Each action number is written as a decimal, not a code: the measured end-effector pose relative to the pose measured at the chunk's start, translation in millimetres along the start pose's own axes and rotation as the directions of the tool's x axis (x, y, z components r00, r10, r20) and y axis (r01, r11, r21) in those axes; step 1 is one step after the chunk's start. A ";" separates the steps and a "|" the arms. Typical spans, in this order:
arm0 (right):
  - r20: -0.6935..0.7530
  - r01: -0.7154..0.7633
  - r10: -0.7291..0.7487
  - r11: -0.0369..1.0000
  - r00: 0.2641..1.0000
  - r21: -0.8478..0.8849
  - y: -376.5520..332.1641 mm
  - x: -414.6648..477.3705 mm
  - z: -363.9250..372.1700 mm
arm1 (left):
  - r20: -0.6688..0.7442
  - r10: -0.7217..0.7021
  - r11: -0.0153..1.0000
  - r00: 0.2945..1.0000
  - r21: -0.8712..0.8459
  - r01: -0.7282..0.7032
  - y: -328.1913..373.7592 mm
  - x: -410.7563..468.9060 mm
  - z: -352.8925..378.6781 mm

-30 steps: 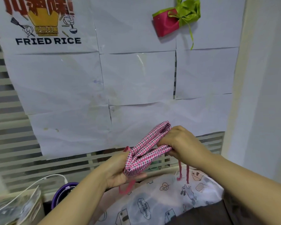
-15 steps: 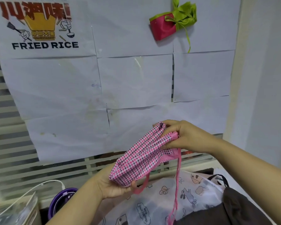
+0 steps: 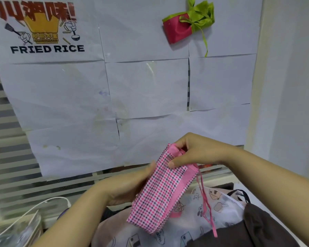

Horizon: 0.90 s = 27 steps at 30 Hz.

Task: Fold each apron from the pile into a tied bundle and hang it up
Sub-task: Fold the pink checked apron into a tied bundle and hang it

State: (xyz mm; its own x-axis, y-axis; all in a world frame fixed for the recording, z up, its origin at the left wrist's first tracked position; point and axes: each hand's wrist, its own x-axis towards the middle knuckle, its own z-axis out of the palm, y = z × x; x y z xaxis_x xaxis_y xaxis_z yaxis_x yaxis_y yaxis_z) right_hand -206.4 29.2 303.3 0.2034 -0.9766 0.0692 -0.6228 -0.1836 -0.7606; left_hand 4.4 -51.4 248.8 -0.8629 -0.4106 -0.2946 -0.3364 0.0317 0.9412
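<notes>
A folded checked apron (image 3: 161, 193) is held from behind by the left hand (image 3: 125, 184) and pinched at its top by the right hand (image 3: 194, 152); ties (image 3: 205, 202) hang below.

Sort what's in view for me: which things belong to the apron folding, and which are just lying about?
Job: pink checked folded apron, pinched by the right hand, left hand behind it; its pink ties; red-and-green tied bundle, hung up; white cartoon-print cloth and dark brown cloth in the pile.
Lying about: Fried Rice poster; white cable; clear plastic bag.
</notes>
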 end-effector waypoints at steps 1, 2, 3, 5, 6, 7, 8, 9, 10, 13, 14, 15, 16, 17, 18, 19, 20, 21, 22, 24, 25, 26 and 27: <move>0.013 0.002 -0.002 1.000 1.000 -0.012 -2.1 1.7 4.5 | -0.005 0.052 0.998 0.999 0.024 -0.052 2.4 0.3 7.6; 0.022 0.008 -0.007 1.000 1.000 -0.029 -3.3 3.8 8.6 | -0.021 0.098 0.995 0.995 0.035 -0.098 4.8 1.3 15.1; 0.028 0.012 -0.011 0.999 1.000 -0.035 -3.9 5.5 12.0 | -0.060 0.137 0.990 0.989 0.043 -0.135 5.9 2.7 20.8; 0.009 0.007 -0.007 1.000 1.000 0.012 -1.3 7.4 16.6 | -0.178 0.196 0.980 0.964 0.066 -0.188 4.0 5.9 24.9; -0.016 0.002 -0.001 0.998 1.000 0.062 1.6 7.5 18.6 | -0.230 0.220 0.975 0.948 0.076 -0.207 0.7 6.8 25.3; -0.050 -0.003 0.009 0.993 0.999 0.121 4.6 6.7 21.0 | -0.270 0.239 0.971 0.933 0.085 -0.224 -3.5 7.0 25.3; -0.081 -0.004 0.019 0.984 0.997 0.176 8.6 5.3 23.3 | -0.298 0.259 0.966 0.919 0.088 -0.243 -8.4 7.0 24.4; -0.101 -0.006 0.028 0.977 0.994 0.215 11.5 3.7 24.9 | -0.324 0.277 0.961 0.905 0.088 -0.262 -13.5 6.9 23.5; -0.110 -0.008 0.035 0.972 0.993 0.233 14.7 2.3 26.2 | -0.347 0.294 0.956 0.891 0.093 -0.279 -18.2 6.2 22.8; -0.091 -0.033 0.052 0.981 0.995 0.193 17.6 -2.8 24.9 | -0.394 0.331 0.943 0.858 0.166 -0.287 -24.3 3.3 24.9; -0.078 -0.041 0.055 0.986 0.995 0.164 17.5 -4.1 23.1 | -0.414 0.342 0.938 0.843 0.206 -0.280 -25.2 3.3 26.1; -0.065 -0.051 0.060 0.989 0.996 0.139 15.6 -5.5 20.6 | -0.435 0.359 0.930 0.826 0.244 -0.276 -24.6 3.1 28.2; -0.057 -0.059 0.066 0.992 0.996 0.116 13.5 -7.0 17.8 | -0.458 0.380 0.919 0.803 0.287 -0.272 -24.5 3.3 29.2; -0.056 -0.066 0.072 0.993 0.996 0.093 9.1 -8.7 15.2 | -0.483 0.406 0.904 0.776 0.334 -0.265 -24.2 3.2 29.9; -0.061 -0.066 0.070 0.995 0.996 0.071 4.5 -9.9 12.2 | -0.501 0.440 0.885 0.745 0.383 -0.265 -23.7 2.8 30.2; -0.073 -0.058 0.062 0.996 0.995 0.061 0.7 -10.3 8.7 | -0.508 0.477 0.863 0.717 0.426 -0.273 -23.3 2.0 30.7; -0.083 -0.038 0.044 0.997 0.996 0.067 -1.5 -10.2 5.5 | -0.504 0.515 0.837 0.693 0.469 -0.282 -23.6 1.7 31.2; -0.092 -0.018 0.025 0.997 0.995 0.076 -3.5 -9.8 3.0 | -0.498 0.551 0.808 0.669 0.518 -0.279 -24.6 1.8 31.5; -0.104 -0.004 0.011 0.997 0.995 0.075 -5.5 -9.8 1.1 | -0.491 0.590 0.773 0.641 0.573 -0.273 -25.6 2.2 31.5; -0.143 0.006 0.002 0.999 0.990 0.051 -8.2 -9.1 -0.5 | -0.458 0.670 0.692 0.584 0.671 -0.268 -27.6 3.3 31.2; -0.166 0.009 -0.004 0.999 0.986 0.034 -9.5 -8.5 0.0 | -0.432 0.709 0.649 0.558 0.710 -0.275 -28.2 4.1 30.8; -0.182 0.011 -0.008 1.000 0.983 0.018 -9.7 -7.8 1.4 | -0.404 0.747 0.605 0.527 0.743 -0.287 -28.9 5.0 30.1; -0.185 0.011 -0.010 1.000 0.983 0.006 -9.9 -7.5 3.0 | -0.379 0.779 0.568 0.500 0.765 -0.305 -28.3 5.4 29.1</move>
State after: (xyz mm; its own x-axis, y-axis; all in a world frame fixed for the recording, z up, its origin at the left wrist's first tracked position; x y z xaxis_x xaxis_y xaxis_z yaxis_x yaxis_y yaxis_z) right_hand -199.5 38.7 308.4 0.0660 -0.9786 0.1950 -0.6164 -0.1936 -0.7633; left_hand -1.7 -28.0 215.7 -0.5509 -0.5257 0.6482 -0.2163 0.8401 0.4975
